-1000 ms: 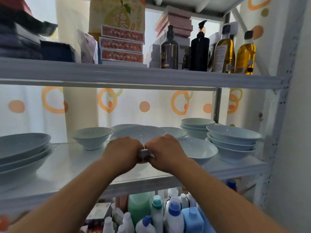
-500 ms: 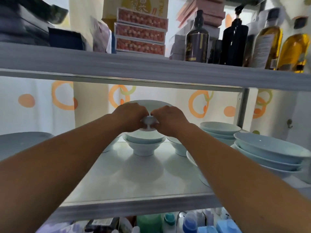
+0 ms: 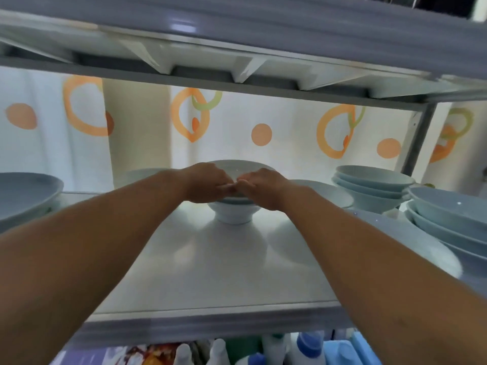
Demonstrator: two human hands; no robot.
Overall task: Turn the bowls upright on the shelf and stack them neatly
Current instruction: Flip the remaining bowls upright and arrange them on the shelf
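Both hands meet over the middle of the shelf [image 3: 210, 272], the left hand [image 3: 208, 184] and right hand [image 3: 261, 189] each curled round the near rim of the top bowl [image 3: 237, 165], which sits upright in a lower bowl [image 3: 233, 214]. Glazed china like this is probably stiff, fairly heavy, slick and quick to chip, so a hold on opposite sides of the rim would steady it better than two hands crowded together. Farther right and back stands another stack of bowls [image 3: 369, 185].
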